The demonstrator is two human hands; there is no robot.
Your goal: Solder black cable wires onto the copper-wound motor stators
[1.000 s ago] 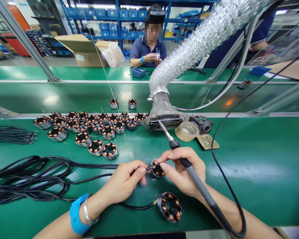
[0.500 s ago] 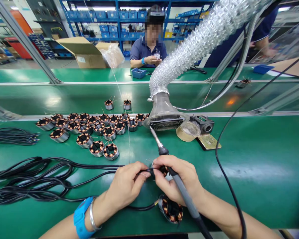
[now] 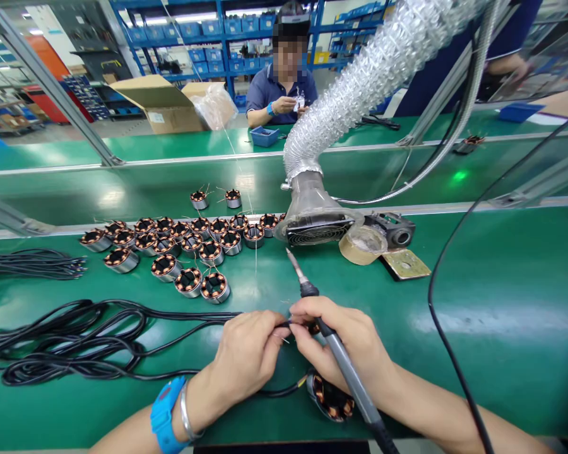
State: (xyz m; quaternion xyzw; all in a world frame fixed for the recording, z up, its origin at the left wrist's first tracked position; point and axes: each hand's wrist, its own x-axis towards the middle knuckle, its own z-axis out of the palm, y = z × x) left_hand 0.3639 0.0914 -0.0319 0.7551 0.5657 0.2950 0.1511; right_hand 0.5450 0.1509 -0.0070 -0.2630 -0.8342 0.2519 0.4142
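My left hand (image 3: 248,353) is closed in a pinch on the end of a black cable (image 3: 203,318) that runs in from the left. My right hand (image 3: 343,343) is closed round a soldering iron (image 3: 334,350), tip pointing up and away, and its fingertips also press on a small copper-wound stator (image 3: 312,328) between the two hands; most of that stator is hidden. A second stator (image 3: 331,398), wired to a black cable, lies on the green bench below my right wrist.
Several wound stators (image 3: 189,243) stand in rows at the left middle. Coiled black cables (image 3: 66,340) lie at the left. A fume extractor hose and fan (image 3: 315,221), a tape roll (image 3: 362,244) and a brass plate (image 3: 406,265) sit behind. A person (image 3: 284,82) works across the conveyor.
My right hand has closed in on the small stator, covering most of it, and the soldering iron has swung left and lower. The view has shifted slightly.
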